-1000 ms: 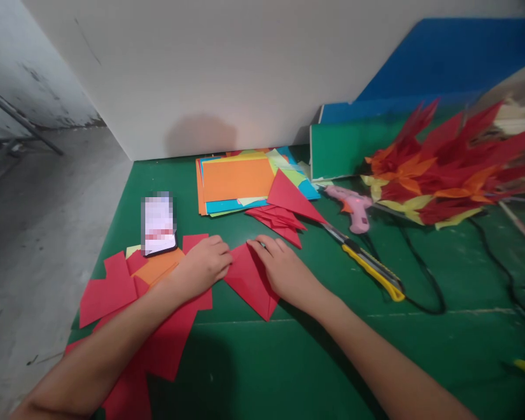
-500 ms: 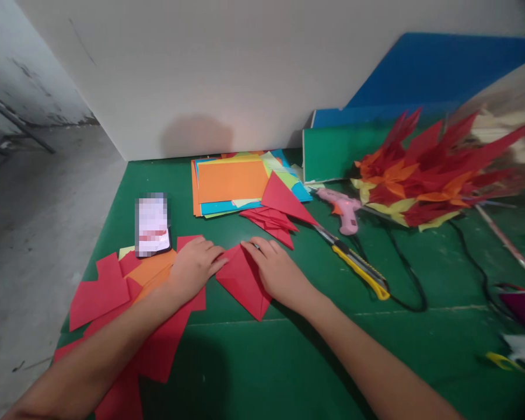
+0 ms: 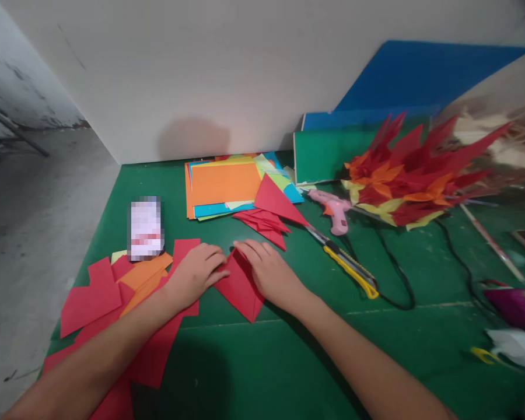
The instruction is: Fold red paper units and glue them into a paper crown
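A red sheet of folded paper (image 3: 240,291) lies on the green table between my hands, its point toward me. My left hand (image 3: 198,269) has its fingers closed on the paper's left upper edge. On the other side, my right hand (image 3: 269,268) pinches the top corner and right edge, which is partly lifted. Under my left forearm spread loose red paper pieces (image 3: 91,297) and some orange paper (image 3: 146,274). Beyond my hands lie several folded red pieces (image 3: 269,224) and a larger red triangle (image 3: 277,201).
A phone (image 3: 146,228) rests at the left. Behind is a stack of coloured paper (image 3: 225,182). To the right are a yellow utility knife (image 3: 350,271), a pink glue gun (image 3: 332,210) with its cord, and a red-orange paper flame piece (image 3: 415,175). A white board (image 3: 192,70) stands behind.
My fingers have shifted on the folded paper, and its upper right edge is lifted more. The whole view has moved slightly, so things appear further left.
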The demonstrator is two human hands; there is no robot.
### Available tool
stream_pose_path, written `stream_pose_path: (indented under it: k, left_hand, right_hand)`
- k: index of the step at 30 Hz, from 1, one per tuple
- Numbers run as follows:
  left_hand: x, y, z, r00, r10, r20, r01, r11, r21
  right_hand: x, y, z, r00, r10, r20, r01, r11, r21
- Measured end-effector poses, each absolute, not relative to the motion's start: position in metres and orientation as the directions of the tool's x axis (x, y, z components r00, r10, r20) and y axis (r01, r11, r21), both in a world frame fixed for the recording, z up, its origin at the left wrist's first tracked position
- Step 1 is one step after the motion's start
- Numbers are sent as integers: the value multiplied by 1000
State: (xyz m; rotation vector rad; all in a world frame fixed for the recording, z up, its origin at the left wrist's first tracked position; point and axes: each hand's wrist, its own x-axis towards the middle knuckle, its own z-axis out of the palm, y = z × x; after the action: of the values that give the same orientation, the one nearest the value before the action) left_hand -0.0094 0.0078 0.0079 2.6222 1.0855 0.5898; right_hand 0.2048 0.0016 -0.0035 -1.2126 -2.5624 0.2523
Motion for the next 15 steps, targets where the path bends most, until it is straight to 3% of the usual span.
stream_pose_path:
  k: [5, 11, 15]
  left_hand:
    - [-10, 5, 10, 716, 631, 297, 551, -773, 313]
    - [-8, -4, 8, 685, 688, 240, 609, -722, 329]
    - [-3, -6, 10, 689, 707, 159, 666, -705, 246]
  right_hand:
    - [205, 2, -1, -599, 783, 170, 727, 620, -294]
    - [206, 3, -1, -572, 797, 193, 733, 603, -315]
    - [207, 4, -1, -563, 803, 198, 735, 595, -325]
